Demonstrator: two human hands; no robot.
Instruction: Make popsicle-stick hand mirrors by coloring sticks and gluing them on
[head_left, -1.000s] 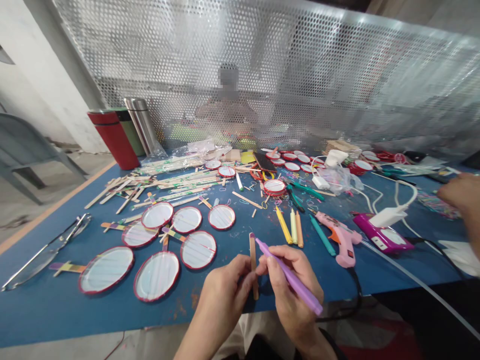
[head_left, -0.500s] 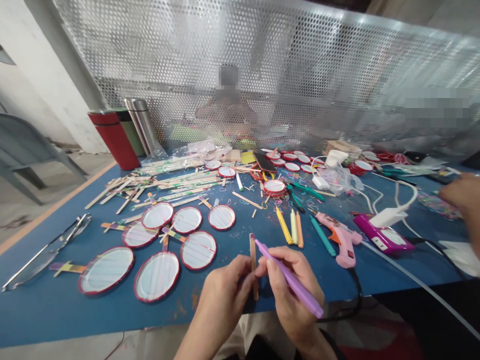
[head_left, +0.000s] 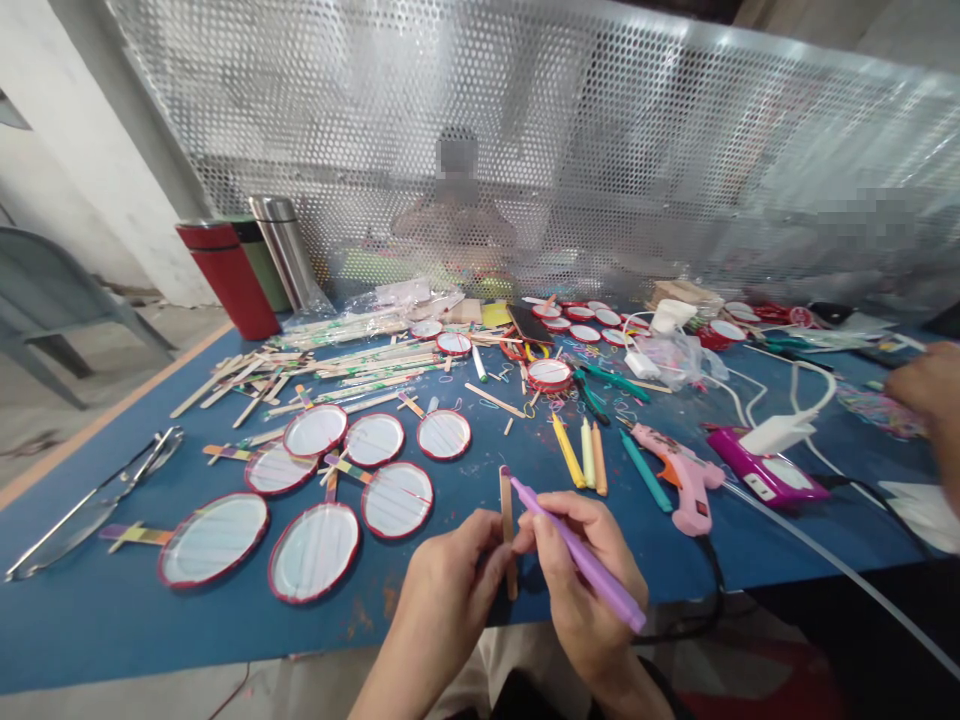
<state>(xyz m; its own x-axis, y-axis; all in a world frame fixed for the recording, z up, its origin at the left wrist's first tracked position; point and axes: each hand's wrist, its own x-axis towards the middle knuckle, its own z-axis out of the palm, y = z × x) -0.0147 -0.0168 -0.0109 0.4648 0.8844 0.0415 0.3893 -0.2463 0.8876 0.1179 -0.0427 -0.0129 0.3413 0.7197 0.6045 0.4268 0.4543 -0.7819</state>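
Note:
Between the thumb and fingers of my left hand (head_left: pixel 450 580) a wooden craft stick (head_left: pixel 507 520) is held upright, its top end coloured purple. My right hand (head_left: pixel 589 580) grips a purple marker (head_left: pixel 581 560) like a pen, with the tip at the stick's coloured end. To the left lie several round red-rimmed discs (head_left: pixel 315 553) with coloured stick handles, resembling small banjos. Right of my hands are a yellow marker (head_left: pixel 568 452), a pale green marker (head_left: pixel 587 455), an orange marker (head_left: pixel 598 460) and a teal marker (head_left: pixel 645 472).
A pink glue gun (head_left: pixel 686 480) with a cord and a purple power strip (head_left: pixel 769 470) lie at right. Loose sticks (head_left: pixel 240 380), a red flask (head_left: pixel 229 280) and eyeglasses (head_left: pixel 94 505) are at left. Another person's hand (head_left: pixel 926 385) reaches in from the right edge.
My hands, the stick and the marker stay almost in place, the marker tip still at the coloured end. The other person's hand at right has shifted slightly.

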